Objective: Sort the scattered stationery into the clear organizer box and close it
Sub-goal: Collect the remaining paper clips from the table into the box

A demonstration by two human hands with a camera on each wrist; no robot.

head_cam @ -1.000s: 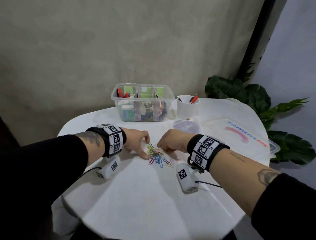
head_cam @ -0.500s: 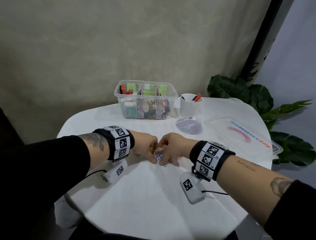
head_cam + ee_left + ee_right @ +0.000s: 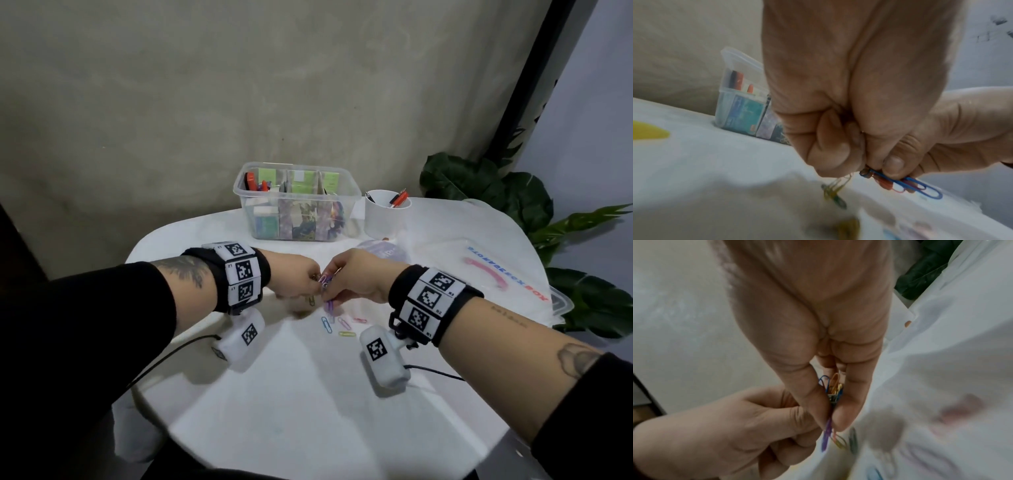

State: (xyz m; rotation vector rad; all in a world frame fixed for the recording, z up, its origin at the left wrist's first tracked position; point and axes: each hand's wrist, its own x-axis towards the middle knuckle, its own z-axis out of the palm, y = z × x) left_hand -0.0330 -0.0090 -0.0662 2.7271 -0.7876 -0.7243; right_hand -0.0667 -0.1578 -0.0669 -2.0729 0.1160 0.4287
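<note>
The clear organizer box [image 3: 239,192] stands open at the table's far side, with stationery in its compartments. Both hands meet above the table's middle. My right hand [image 3: 329,291] pinches a bunch of coloured paper clips [image 3: 324,281] between thumb and fingers; in the right wrist view a purple clip [image 3: 827,434] sticks out below the fingertips. My left hand [image 3: 313,287] is curled, and yellow and green clips [image 3: 835,186] dangle from its fingers. Several loose clips [image 3: 327,323] lie on the white table just under the hands.
The box's clear lid [image 3: 486,274], with pink and blue print, lies on the right of the table. A white cup [image 3: 387,216] with pens stands right of the box, with a purple disc [image 3: 383,253] in front of it. A leafy plant [image 3: 513,198] stands beyond the table's right edge.
The hands closed in on the clip pile from both sides, gathered most of it and lifted it off the table. Several clips stayed on the surface.
</note>
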